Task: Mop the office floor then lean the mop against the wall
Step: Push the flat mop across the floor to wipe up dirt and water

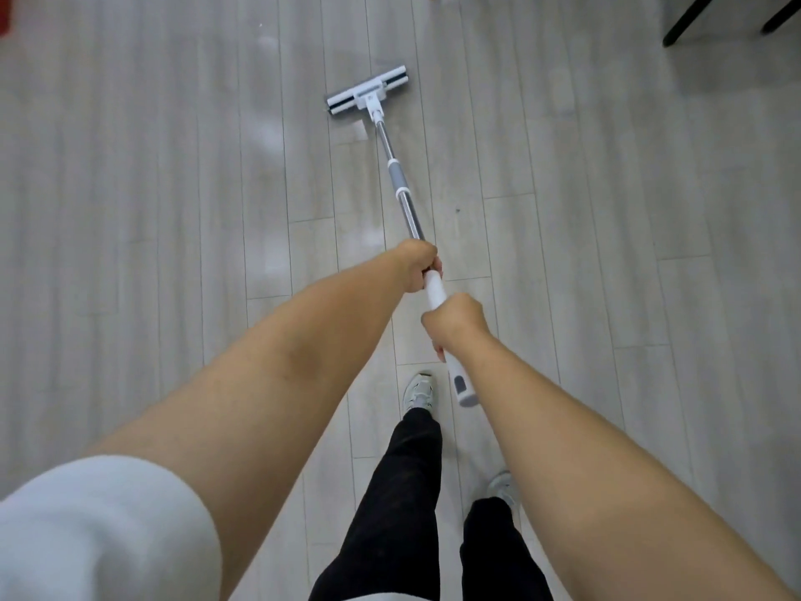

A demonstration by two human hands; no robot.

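Observation:
A flat mop (401,184) with a metal pole, grey sleeve and white grip stretches away from me over the pale grey plank floor (151,188). Its white and dark head (367,91) lies flat on the boards ahead. My left hand (418,264) grips the pole where the metal meets the white grip. My right hand (455,318) grips the white handle lower down, and the grey end cap (464,390) sticks out below it. No wall is in view.
Black furniture legs (689,21) stand at the top right. A red object (4,15) shows at the top left edge. My feet in pale sneakers (419,392) and black trousers are below the handle. Glossy reflections lie on the boards left of the mop head.

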